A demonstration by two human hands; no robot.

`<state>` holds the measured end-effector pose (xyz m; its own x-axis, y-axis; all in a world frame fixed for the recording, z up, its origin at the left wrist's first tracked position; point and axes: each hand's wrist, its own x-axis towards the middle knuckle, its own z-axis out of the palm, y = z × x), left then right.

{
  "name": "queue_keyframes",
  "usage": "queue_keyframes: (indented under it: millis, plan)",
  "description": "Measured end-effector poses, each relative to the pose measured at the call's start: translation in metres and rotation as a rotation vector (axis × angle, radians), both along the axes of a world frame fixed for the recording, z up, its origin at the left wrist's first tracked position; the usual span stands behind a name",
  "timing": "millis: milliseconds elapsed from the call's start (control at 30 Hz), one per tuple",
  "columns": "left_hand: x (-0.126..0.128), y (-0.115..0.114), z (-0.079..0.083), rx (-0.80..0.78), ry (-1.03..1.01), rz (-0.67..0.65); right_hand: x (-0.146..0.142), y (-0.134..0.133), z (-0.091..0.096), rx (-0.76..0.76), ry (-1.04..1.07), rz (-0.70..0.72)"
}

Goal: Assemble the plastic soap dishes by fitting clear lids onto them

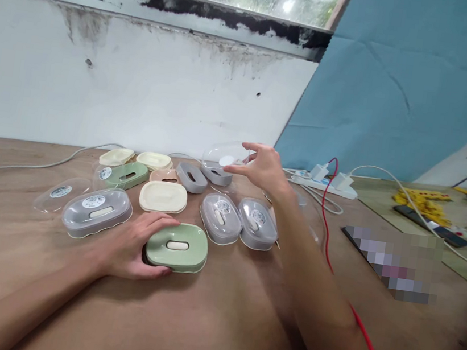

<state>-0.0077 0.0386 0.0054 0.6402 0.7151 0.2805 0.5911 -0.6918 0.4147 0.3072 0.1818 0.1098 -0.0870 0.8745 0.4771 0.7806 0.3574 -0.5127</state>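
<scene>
My left hand [131, 247] grips the left end of a green oval soap box [177, 246] lying on the wooden table [214, 322]. My right hand [262, 167] is stretched farther back and pinches a clear plastic lid [224, 155] with a round white sticker, held just above a grey box base [216, 174]. Two grey boxes with clear lids on [220, 217] [257, 223] sit between my arms. Another lidded grey box [97, 211] lies left of my left hand.
Cream, green, pink and grey box parts [163, 196] cluster toward the wall, with a loose clear lid [61, 193] at the left. A white power strip [322, 182] with plugs, a red cable [327, 250] and a dark phone [433, 227] lie to the right.
</scene>
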Motion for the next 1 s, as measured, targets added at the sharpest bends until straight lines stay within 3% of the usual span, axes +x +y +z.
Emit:
queue_keyframes:
  millis: [267,367,567,767,1000]
  plan:
    - [-0.001,0.001,-0.004,0.019,-0.017,0.021,-0.016,-0.017,0.004,0.054,-0.092,0.121]
    - [-0.002,0.002,-0.009,0.025,-0.023,0.044,-0.017,-0.027,0.010,-0.096,-0.054,0.257]
    - [-0.006,0.006,-0.021,-0.025,-0.237,0.116,-0.021,-0.042,0.019,-0.566,0.024,0.596]
    - [-0.001,0.009,-0.022,-0.025,-0.566,0.307,-0.031,-0.044,0.013,-0.797,0.027,0.636]
    - [0.002,0.007,-0.020,0.132,-0.511,0.374,-0.048,-0.040,-0.005,-0.927,-0.058,0.678]
